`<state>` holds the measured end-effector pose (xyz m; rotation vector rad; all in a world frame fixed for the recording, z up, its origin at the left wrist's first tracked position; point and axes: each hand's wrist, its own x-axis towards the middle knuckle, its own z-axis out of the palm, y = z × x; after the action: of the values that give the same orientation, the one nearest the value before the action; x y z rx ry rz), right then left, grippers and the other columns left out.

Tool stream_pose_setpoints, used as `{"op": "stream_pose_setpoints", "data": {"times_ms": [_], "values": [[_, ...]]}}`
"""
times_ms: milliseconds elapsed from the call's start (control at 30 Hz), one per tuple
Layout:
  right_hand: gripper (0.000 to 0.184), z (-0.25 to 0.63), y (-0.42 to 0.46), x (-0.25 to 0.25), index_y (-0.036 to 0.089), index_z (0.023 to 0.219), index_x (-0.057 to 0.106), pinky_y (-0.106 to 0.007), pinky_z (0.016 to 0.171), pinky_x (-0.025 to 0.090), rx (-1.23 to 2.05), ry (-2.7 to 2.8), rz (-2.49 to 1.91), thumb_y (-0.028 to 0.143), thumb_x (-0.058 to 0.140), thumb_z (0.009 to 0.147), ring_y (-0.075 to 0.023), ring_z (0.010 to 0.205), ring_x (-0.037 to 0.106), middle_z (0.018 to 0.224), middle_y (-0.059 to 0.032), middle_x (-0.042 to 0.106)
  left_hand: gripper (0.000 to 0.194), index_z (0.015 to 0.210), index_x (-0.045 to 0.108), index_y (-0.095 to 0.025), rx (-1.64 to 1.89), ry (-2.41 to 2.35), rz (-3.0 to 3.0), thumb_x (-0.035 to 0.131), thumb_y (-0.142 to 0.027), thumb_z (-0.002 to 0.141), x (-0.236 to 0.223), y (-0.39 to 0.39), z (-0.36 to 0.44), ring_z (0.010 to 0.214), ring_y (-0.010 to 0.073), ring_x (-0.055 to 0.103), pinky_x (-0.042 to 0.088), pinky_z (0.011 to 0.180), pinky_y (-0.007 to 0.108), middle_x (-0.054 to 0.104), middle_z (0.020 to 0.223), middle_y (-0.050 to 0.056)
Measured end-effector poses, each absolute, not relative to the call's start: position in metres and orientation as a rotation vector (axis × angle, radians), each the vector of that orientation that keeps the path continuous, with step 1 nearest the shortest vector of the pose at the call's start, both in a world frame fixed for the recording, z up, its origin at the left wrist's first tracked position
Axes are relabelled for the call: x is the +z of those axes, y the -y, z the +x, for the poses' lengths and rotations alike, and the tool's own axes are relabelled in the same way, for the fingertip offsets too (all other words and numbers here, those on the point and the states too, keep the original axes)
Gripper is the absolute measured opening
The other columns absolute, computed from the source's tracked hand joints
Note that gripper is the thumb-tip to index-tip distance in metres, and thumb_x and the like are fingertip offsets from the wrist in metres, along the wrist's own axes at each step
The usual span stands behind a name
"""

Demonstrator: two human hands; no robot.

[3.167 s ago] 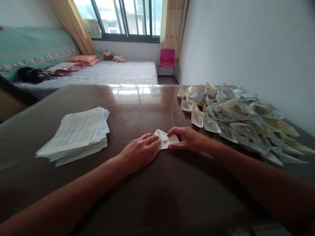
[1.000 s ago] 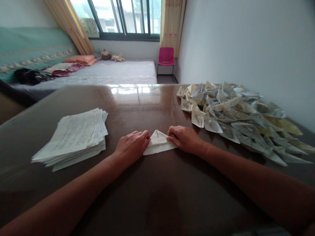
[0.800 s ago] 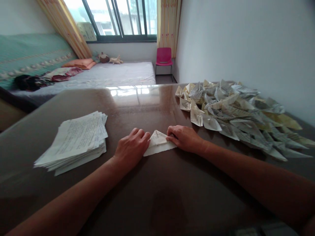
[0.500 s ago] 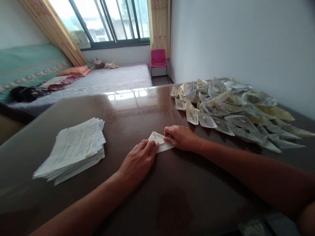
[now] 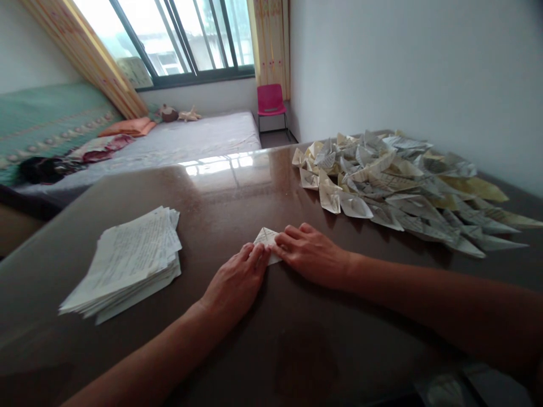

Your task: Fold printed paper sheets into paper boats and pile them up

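The brown, shiny surface (image 5: 212, 198) spread across the view, its far edge running past the bed (image 5: 199, 134) and its right side lying along the pale wall (image 5: 394, 68). A pink chair (image 5: 271, 100) stood beyond the far edge, between bed and wall. The heap of folded paper boats (image 5: 399, 189) took up the far right part of the surface, reaching near the wall. The stack of written sheets (image 5: 131, 254) sat on the left, inside the slanting left edge, its corners fanned unevenly. A stretch of surface separated the stack from the left hand (image 5: 235, 280), and another ran between the heap and the right hand (image 5: 311, 254). Both hands met at the small folded paper (image 5: 264, 236), which lay on the surface between stack and heap, its peak pointing away. The left fingers were close together on its near left part; the right fingers were bent over its right side. I cannot tell whether either thumb pinched it.
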<state>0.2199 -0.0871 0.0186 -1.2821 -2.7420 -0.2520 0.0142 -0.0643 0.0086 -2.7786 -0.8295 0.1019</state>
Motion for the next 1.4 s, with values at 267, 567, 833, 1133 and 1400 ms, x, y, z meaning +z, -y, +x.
{"op": "stream_pose_setpoints", "data": {"times_ms": [267,567,833,1133,1400], "values": [[0.025,0.214,0.1,0.014,0.01,0.107,0.062,-0.04,0.073,0.037,-0.418,2.763,-1.434,0.014,0.042,0.092,-0.0265,0.092,0.05,0.101,-0.0146,0.06,0.04,0.125,0.058,-0.007,0.157,0.849,-2.63,0.042,-0.006,0.088,0.021,0.073,0.004,0.115,0.0309,0.055,0.049,0.094,0.046,0.06,0.124,0.017],[0.028,0.205,0.113,0.017,0.009,0.094,0.067,-0.04,0.066,0.036,-0.464,2.766,-1.64,0.005,0.041,0.087,-0.027,0.086,0.051,0.099,-0.0188,0.062,0.043,0.122,0.06,0.0,0.272,0.884,-2.546,0.04,-0.001,0.084,0.022,0.075,0.002,0.116,0.0324,0.054,0.048,0.091,0.047,0.059,0.125,0.023],[0.019,0.221,0.086,0.02,0.014,0.095,0.063,-0.035,0.069,0.037,-0.233,2.586,-1.708,0.018,0.045,0.093,-0.0237,0.087,0.054,0.093,-0.0116,0.063,0.032,0.112,0.066,-0.005,0.336,0.942,-2.601,0.047,-0.004,0.086,0.035,0.07,0.004,0.108,0.0281,0.058,0.05,0.085,0.039,0.064,0.116,0.017],[0.025,0.237,0.052,-0.006,0.019,0.085,0.062,-0.036,0.083,0.04,0.365,2.243,-1.533,0.041,0.071,0.076,-0.024,0.109,0.049,0.116,-0.0063,0.06,0.021,0.093,0.069,-0.013,0.217,0.943,-2.687,0.051,-0.006,0.086,0.031,0.066,0.004,0.1,0.0231,0.059,0.052,0.077,0.034,0.064,0.113,0.009],[0.009,0.238,0.051,-0.001,0.016,0.089,0.063,-0.023,0.062,0.038,0.765,2.06,-1.377,0.022,0.061,0.083,-0.0112,0.067,0.055,0.076,0.0007,0.065,0.015,0.091,0.064,-0.018,-0.03,1.092,-2.76,0.05,-0.013,0.087,0.035,0.06,0.002,0.094,0.0213,0.059,0.051,0.063,0.029,0.064,0.106,0.004]]}}
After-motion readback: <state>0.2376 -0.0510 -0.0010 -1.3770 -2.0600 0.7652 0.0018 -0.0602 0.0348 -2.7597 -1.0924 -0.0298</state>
